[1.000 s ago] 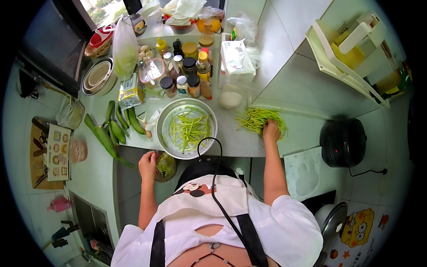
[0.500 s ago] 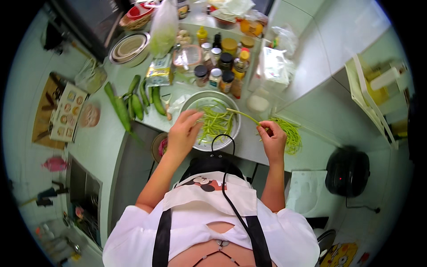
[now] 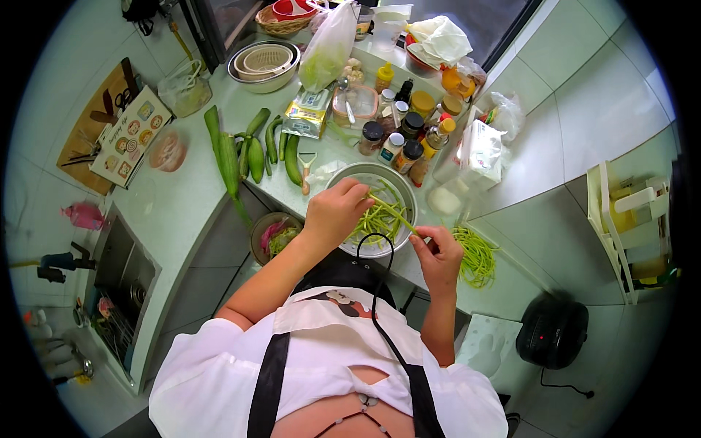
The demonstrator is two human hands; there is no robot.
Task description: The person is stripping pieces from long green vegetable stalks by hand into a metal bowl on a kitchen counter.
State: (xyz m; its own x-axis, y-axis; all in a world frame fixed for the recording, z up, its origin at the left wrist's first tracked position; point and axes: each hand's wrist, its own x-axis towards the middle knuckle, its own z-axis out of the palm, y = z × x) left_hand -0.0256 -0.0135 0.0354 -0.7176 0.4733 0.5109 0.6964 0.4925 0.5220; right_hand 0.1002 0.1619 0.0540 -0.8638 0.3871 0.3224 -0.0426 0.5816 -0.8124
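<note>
A long thin green vegetable stem (image 3: 396, 213) stretches slantwise between my hands over a round metal basin (image 3: 359, 174). My left hand (image 3: 337, 213) pinches its upper end above the basin's left side. Fingertips of my right hand (image 3: 439, 257) grip the lower end at the basin's right rim. Cut green stem pieces (image 3: 380, 223) lie loose in the basin, partly hidden behind my left hand and a black cable. Just right of my right hand, a heap of long green stems (image 3: 476, 259) rests on the counter.
Several seasoning jars (image 3: 410, 124) crowd behind the basin. Left of it lie a peeler (image 3: 306, 174), green gourds (image 3: 230, 160) and a scrap bin (image 3: 264, 232) below the counter edge. A black cooker (image 3: 553, 330) stands at the right; a sink (image 3: 124, 281) is at the left.
My left hand has moved right and closed on the stem's free end, which my right hand alone held before. The whole view has shifted.
</note>
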